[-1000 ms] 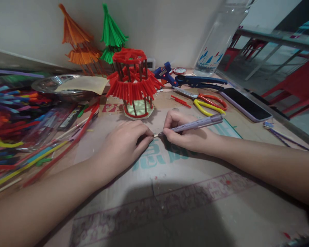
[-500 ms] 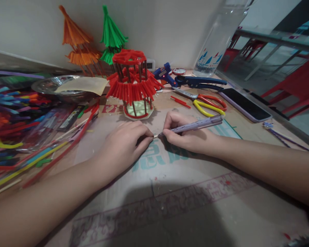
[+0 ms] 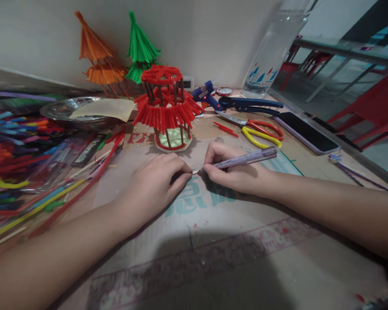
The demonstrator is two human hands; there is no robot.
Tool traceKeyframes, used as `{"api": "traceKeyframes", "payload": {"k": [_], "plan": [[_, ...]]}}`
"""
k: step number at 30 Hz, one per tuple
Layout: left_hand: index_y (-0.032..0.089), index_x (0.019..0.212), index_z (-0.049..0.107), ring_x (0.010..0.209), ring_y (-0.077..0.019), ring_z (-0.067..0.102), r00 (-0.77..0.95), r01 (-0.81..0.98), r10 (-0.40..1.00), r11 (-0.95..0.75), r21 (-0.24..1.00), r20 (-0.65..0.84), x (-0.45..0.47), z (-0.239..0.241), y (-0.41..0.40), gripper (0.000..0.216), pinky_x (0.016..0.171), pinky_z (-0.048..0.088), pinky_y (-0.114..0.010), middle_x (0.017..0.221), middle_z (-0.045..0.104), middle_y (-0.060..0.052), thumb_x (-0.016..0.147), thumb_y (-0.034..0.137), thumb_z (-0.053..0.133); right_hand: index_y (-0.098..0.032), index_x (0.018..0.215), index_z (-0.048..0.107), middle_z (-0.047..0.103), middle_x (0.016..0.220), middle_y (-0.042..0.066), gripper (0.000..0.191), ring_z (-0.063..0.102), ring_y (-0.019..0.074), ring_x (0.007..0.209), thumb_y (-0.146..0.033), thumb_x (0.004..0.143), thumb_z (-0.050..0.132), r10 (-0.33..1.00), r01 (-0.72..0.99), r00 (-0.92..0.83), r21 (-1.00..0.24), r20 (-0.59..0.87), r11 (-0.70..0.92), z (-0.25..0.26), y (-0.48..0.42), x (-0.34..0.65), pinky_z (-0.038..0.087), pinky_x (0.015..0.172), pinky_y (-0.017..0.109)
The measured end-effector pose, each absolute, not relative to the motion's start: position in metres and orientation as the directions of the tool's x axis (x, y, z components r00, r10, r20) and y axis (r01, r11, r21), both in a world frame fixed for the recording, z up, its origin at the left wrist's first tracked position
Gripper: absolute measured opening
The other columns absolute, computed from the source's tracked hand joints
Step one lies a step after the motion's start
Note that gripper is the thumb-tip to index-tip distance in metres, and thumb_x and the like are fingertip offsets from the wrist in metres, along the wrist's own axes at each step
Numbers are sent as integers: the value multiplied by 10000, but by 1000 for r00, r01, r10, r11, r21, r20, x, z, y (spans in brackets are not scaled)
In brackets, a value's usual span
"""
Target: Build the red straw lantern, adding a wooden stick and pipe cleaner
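Observation:
My right hand is closed around a slim purple pen, its back end slanting up to the right. The pen's tip meets a short, thin pale stick. My left hand pinches the stick's other end between thumb and forefinger, low over the board; most of the stick is hidden by the fingers. Just behind my hands stands a red pipe-cleaner tower with brown posts on a pale base.
Scissors, blue cutters, a glue gun, a phone and a bottle lie or stand right and behind. Left are a metal bowl and many pipe cleaners. Orange and green towers stand behind.
The pen's back end has shifted slightly left and down. Both hands keep almost the same place and grip; the whole view has moved a little.

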State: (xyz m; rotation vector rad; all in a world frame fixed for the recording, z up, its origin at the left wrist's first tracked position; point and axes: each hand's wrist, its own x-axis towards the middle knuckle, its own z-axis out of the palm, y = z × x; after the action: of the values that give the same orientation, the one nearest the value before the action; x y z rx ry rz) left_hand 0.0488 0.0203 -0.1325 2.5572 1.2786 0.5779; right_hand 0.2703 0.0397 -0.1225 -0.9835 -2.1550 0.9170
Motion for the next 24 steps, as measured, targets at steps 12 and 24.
{"api": "traceKeyframes", "payload": {"k": [12,24], "plan": [[166,1024,677,938,-254,633,544,691,781,-624,364,307,49,-135,21,177,827,480,-405,986,695,-75,1015,251,521,-220,823,483,528,646,-59,136,448,89,541,-266,912,576,802,275,-528,-838,278,471,-120,36,275,345,508,234],[178,937,660,880,-229,568,614,628,651,-745,223,447,50,-135,10,321,798,417,-388,906,653,-61,1059,384,446,-196,937,642,631,794,2,316,550,109,600,-509,905,663,815,62,-559,-973,151,223,-106,21,271,441,540,240]]}}
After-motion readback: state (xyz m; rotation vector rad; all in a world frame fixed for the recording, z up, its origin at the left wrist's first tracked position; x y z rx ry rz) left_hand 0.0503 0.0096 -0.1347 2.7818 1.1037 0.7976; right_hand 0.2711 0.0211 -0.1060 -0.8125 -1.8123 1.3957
